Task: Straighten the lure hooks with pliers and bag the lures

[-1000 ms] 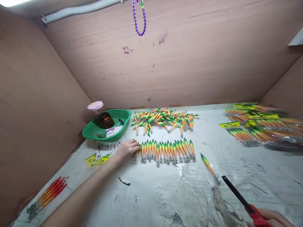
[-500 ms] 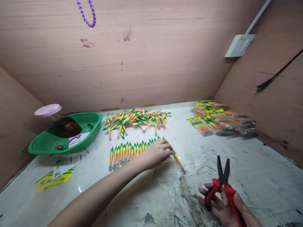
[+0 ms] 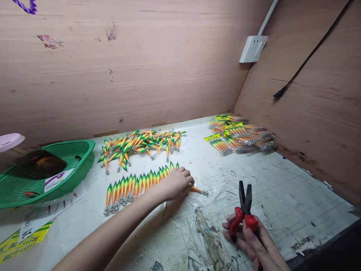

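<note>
My left hand (image 3: 179,183) is over the right end of a row of squid jigs (image 3: 132,184), with its fingers closed on one orange jig (image 3: 198,189). That jig lies nearly level, its hook end pointing right; its other end is hidden under my hand. The row's jigs are green at the top, orange below, with metal hooks towards me. At the lower right, my right hand (image 3: 251,241) is wrapped around red-handled pliers (image 3: 244,210). Their dark jaws point up and stand slightly apart, with nothing between them.
Loose jigs lie heaped (image 3: 141,145) behind the row. Bagged jigs with yellow labels (image 3: 242,135) sit at the back right. A green basket (image 3: 87,158) and yellow cards (image 3: 28,242) are at left. A power socket (image 3: 253,49) and black cable (image 3: 310,56) are on the right.
The view has swung right. My left hand has closed on the jig at the row's right end, which has turned from slanting to nearly level. The pliers remain in my right hand.
</note>
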The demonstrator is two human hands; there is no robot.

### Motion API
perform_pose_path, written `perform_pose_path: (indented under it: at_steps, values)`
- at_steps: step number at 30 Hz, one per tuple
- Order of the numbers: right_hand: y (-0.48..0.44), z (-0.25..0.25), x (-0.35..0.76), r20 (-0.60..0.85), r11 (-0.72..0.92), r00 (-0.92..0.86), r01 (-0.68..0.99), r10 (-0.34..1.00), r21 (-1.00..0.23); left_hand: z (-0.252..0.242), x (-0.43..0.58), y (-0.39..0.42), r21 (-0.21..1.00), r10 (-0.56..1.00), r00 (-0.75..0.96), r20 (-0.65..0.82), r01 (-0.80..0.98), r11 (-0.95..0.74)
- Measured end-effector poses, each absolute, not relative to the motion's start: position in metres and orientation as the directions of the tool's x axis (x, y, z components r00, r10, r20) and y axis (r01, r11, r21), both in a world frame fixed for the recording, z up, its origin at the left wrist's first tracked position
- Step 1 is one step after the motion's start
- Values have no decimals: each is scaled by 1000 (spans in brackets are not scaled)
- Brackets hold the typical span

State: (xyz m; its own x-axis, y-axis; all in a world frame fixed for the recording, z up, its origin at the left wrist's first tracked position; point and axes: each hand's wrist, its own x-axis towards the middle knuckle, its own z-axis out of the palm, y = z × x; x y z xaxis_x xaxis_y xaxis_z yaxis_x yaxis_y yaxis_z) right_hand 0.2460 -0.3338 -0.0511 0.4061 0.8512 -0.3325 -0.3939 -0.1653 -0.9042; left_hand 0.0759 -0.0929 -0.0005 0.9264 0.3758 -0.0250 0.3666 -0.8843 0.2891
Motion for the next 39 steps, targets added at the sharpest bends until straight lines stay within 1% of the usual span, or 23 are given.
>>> perform_pose_path:
  at_steps: [2, 4, 6, 7, 8, 9, 10, 11, 12, 13, 14, 15, 17, 20, 22, 28, 31, 33, 35, 39]
  values:
    - [-331, -47, 241, -214, -135, 427, -207, 879, -969, -3, 77, -95, 339, 402, 915, -48, 393, -855]
    - [-328, -42, 235, -84, -88, 495, -15, 865, -996, -3, 78, -100, 403, 450, 891, -51, 431, -807]
    - [-325, -34, 229, 31, -73, 598, 148, 801, -986, 1, 78, -110, 487, 509, 860, -47, 464, -740]
    - [-324, -30, 227, 84, -77, 630, 225, 772, -971, 4, 77, -117, 521, 531, 846, -48, 475, -709]
    - [-323, -26, 226, 134, -80, 629, 300, 766, -950, 7, 75, -125, 583, 546, 836, -54, 471, -662]
    - [-322, -22, 225, 180, -75, 596, 377, 783, -923, 11, 72, -134, 686, 554, 830, -70, 443, -577]
    - [-322, -19, 226, 218, -53, 532, 447, 818, -893, 14, 69, -143, 812, 554, 827, -93, 385, -438]
    - [-322, -16, 226, 247, -25, 465, 503, 850, -864, 18, 66, -153, 922, 548, 828, -119, 297, -248]
    - [-322, -14, 227, 261, -2, 414, 537, 872, -844, 21, 62, -161, 981, 538, 831, -144, 189, -30]
    - [-322, -12, 228, 264, 9, 386, 551, 884, -835, 23, 59, -169, 982, 529, 833, -163, 84, 171]
    - [-323, -11, 229, 258, 8, 378, 551, 889, -834, 24, 56, -175, 949, 523, 834, -176, 2, 316]
    - [-323, -9, 229, 250, 2, 379, 547, 891, -837, 25, 54, -180, 920, 518, 836, -181, -42, 389]
    - [-324, -7, 229, 241, 7, 357, 547, 902, -837, 25, 50, -187, 889, 510, 841, -181, -83, 451]
    - [-324, -4, 230, 235, 33, 272, 585, 933, -811, 24, 46, -191, 880, 503, 844, -185, -85, 467]
    - [-324, -2, 230, 217, 30, 247, 592, 944, -805, 26, 44, -193, 890, 507, 842, -187, -74, 450]
    - [-325, 5, 222, 156, -49, 337, 529, 928, -847, 30, 39, -196, 944, 555, 814, -172, -25, 330]
    - [-325, 9, 222, 160, -35, 304, 548, 939, -836, 28, 34, -198, 959, 585, 790, -185, 15, 284]
    - [-325, 10, 225, 191, 18, 235, 586, 953, -810, 27, 31, -199, 982, 630, 761, -155, 52, 179]
    - [-325, 9, 228, 219, 65, 174, 624, 960, -779, 25, 28, -200, 995, 674, 733, -95, 95, 37]
    - [-325, 7, 230, 222, 68, 154, 657, 963, -751, 26, 25, -201, 970, 703, 710, 29, 150, -192]
